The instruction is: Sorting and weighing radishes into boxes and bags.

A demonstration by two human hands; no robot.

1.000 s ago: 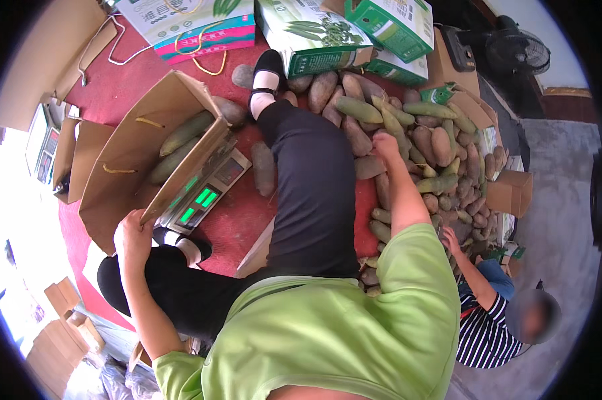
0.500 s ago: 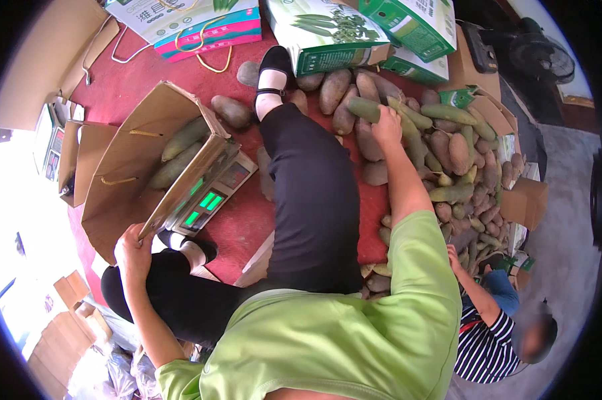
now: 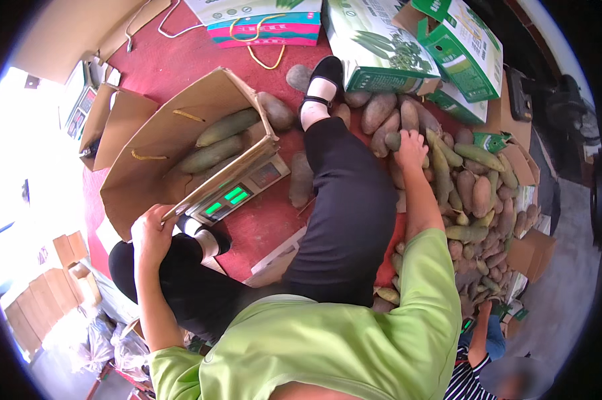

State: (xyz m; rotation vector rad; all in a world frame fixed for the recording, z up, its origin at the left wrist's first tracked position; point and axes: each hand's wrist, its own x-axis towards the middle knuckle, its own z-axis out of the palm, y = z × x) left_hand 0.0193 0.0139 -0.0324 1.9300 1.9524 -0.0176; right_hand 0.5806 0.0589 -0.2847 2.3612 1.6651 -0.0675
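Observation:
My left hand (image 3: 153,233) is closed on the near rim of an open brown cardboard carrier bag (image 3: 138,137) with yellow cord handles. The bag lies tilted on a scale (image 3: 248,185) with lit green digits. Inside it are several long green radishes (image 3: 214,153). Over the far part of a big heap of radishes (image 3: 482,195), my right hand (image 3: 412,148) is closed around a green radish (image 3: 393,141). Only one blunt end of that radish shows; my fingers hide the rest.
Green-and-white cartons (image 3: 381,50) and a pink-and-blue gift bag (image 3: 268,30) stand at the far side of the red mat (image 3: 161,57). Another person's striped sleeve (image 3: 464,380) is at the lower right, by the heap. A black fan (image 3: 571,110) stands at the far right.
The view has shifted, so most things sit farther right. The radish in my right hand has turned from lengthwise to end-on. My left hand stays on the bag. The other person has shifted lower.

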